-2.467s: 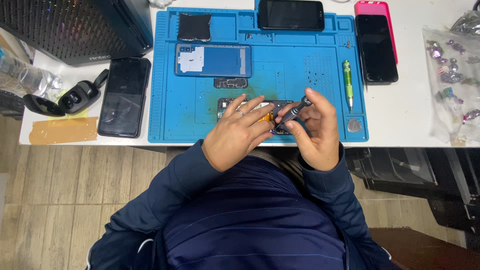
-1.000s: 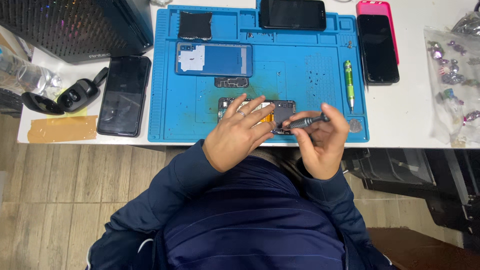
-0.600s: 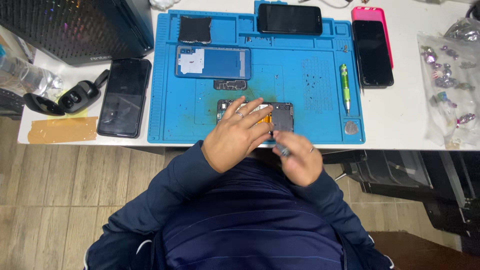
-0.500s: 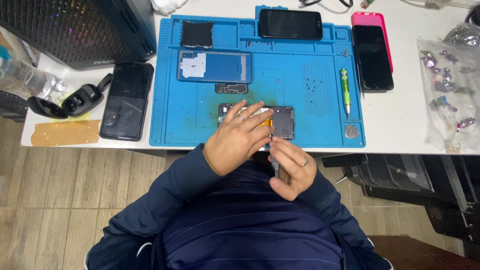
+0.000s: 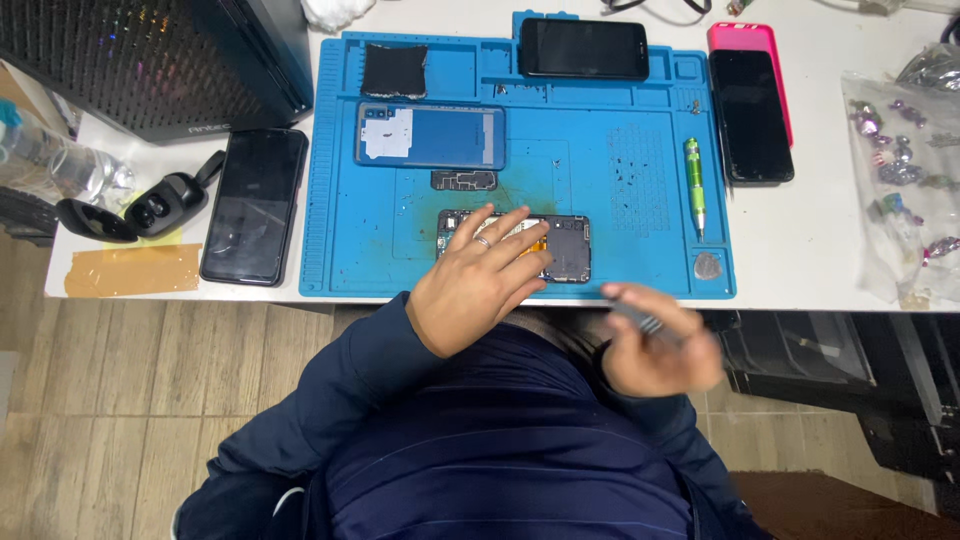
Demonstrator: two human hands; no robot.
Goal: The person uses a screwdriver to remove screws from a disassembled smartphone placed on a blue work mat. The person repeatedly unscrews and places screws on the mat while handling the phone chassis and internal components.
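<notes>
An opened phone [image 5: 565,247] with bare internals lies on the near part of a blue repair mat [image 5: 600,200]. My left hand [image 5: 478,280] rests flat on the phone's left half, fingers spread. My right hand [image 5: 658,342] is blurred, off the table's front edge and over my lap, closed around a thin dark tool [image 5: 640,320] that looks like tweezers. A blue phone back cover [image 5: 430,135] and a small dark part [image 5: 464,180] lie further up the mat.
A green screwdriver [image 5: 693,185] and a coin-like disc [image 5: 707,266] lie at the mat's right. Dark phones [image 5: 583,48] [image 5: 750,115] [image 5: 254,204], an earbud case [image 5: 160,205], a black mesh box [image 5: 150,60], a water bottle [image 5: 50,165] and a plastic bag of small parts [image 5: 905,170] surround the mat.
My right hand has pulled the tool back from the phone, off the table edge and to the right. My left hand has stayed on the phone.
</notes>
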